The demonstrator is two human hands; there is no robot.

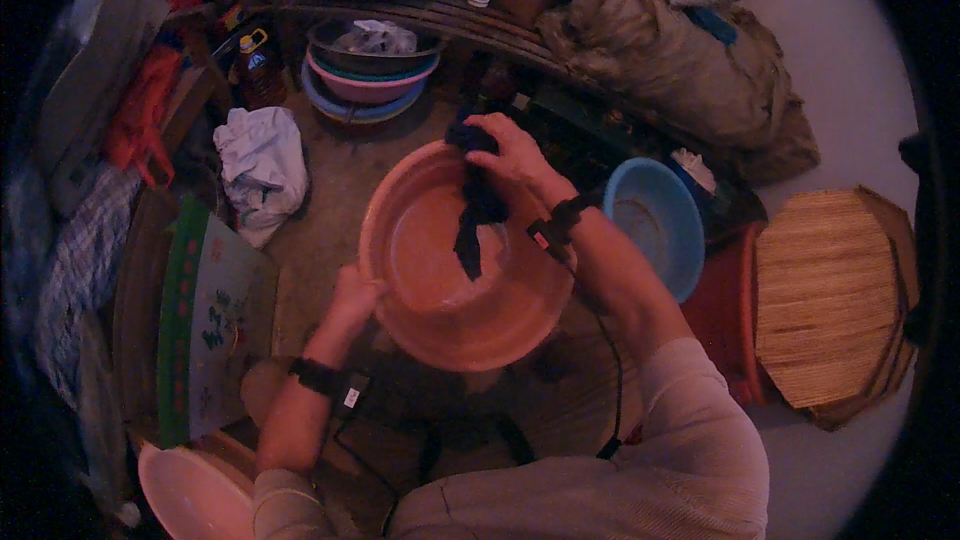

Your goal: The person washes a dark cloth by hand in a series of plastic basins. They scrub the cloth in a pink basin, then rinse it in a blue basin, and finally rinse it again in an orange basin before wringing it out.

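Note:
An orange plastic basin is held up in front of me, tilted so its inside faces the camera. My left hand grips its left rim. At the far rim, my right hand holds a dark cloth. Part of that cloth is bunched over the rim under my fingers, and a narrow end hangs down inside the basin. Whether the right fingers also clasp the rim itself is hard to tell. A dark band with a small device is strapped on each wrist.
A blue basin leans right of my right forearm, beside a red bucket and a corrugated cardboard piece. Stacked basins, an oil bottle and a white bag lie beyond. A green-edged box stands left.

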